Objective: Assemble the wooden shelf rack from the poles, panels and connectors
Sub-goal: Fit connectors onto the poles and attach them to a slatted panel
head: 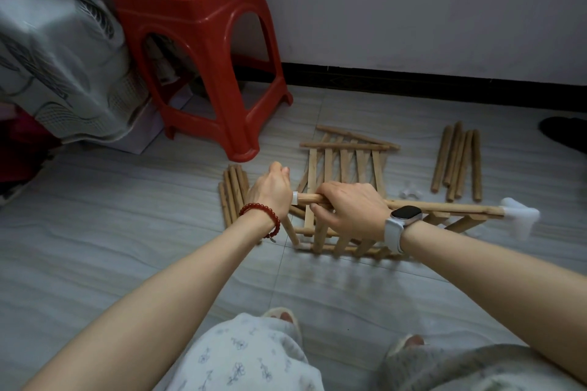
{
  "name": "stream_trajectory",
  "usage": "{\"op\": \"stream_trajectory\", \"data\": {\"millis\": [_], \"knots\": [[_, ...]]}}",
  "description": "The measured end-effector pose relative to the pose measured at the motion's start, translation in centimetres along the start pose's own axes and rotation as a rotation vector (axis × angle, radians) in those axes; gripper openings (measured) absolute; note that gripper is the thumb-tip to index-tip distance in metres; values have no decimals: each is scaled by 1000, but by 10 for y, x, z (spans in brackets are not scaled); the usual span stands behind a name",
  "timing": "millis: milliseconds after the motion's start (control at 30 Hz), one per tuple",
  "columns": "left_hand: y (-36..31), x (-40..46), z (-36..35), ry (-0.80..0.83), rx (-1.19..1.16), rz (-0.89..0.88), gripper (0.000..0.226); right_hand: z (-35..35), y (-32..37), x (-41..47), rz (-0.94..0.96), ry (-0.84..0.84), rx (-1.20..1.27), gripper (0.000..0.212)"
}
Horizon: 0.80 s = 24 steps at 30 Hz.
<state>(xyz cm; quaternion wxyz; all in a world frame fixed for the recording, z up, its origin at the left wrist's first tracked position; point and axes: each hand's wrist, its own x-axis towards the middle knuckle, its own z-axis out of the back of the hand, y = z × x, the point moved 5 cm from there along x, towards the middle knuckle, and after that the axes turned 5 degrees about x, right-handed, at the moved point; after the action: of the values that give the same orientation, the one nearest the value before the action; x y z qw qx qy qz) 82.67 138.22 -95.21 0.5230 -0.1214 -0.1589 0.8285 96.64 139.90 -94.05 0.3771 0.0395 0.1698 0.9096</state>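
Note:
A slatted wooden panel [444,216] stands tilted on the floor in front of me, its upper rail running left to right. My right hand [352,209] grips that rail near its left end. My left hand [271,189] grips a white plastic connector [294,197] at the rail's left tip, where a short pole [290,228] slants down to the floor. Another white connector [521,216] caps the rail's right end. A second slatted panel [346,162] lies flat behind. Loose poles lie in a bundle at the left [233,190] and another at the right [457,162].
A red plastic stool [203,51] stands at the back left beside a draped grey bedcover [54,51]. Small white connectors [409,192] lie on the tile floor between the flat panel and the right poles. A wall with black skirting runs behind. My knees are at the bottom.

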Motion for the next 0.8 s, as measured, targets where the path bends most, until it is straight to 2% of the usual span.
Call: {"op": "stream_trajectory", "data": {"millis": [133,200,300,367,433,500,600,667,800], "knots": [[-12,12,5,81,117,-83,42,1,0,1,10,34,26,30],[-14,15,2,119,35,-92,41,0,0,1,17,56,-21,31],[-6,11,1,13,-350,132,32,2,-4,8,-10,84,-59,29],[-2,13,-5,58,-476,294,30,2,-6,12,-29,100,-59,23],[-4,18,-6,176,-379,301,28,-1,-7,14,-48,118,-57,20],[-8,22,-4,211,-254,219,28,-4,-8,14,-57,126,-52,18],[-11,23,-2,130,-203,146,27,-2,-9,15,-52,99,-50,20],[-11,23,0,48,-195,149,27,-1,-10,15,-48,62,-37,25],[-13,19,0,-5,-125,176,28,0,-10,11,-69,22,-12,30]]}}
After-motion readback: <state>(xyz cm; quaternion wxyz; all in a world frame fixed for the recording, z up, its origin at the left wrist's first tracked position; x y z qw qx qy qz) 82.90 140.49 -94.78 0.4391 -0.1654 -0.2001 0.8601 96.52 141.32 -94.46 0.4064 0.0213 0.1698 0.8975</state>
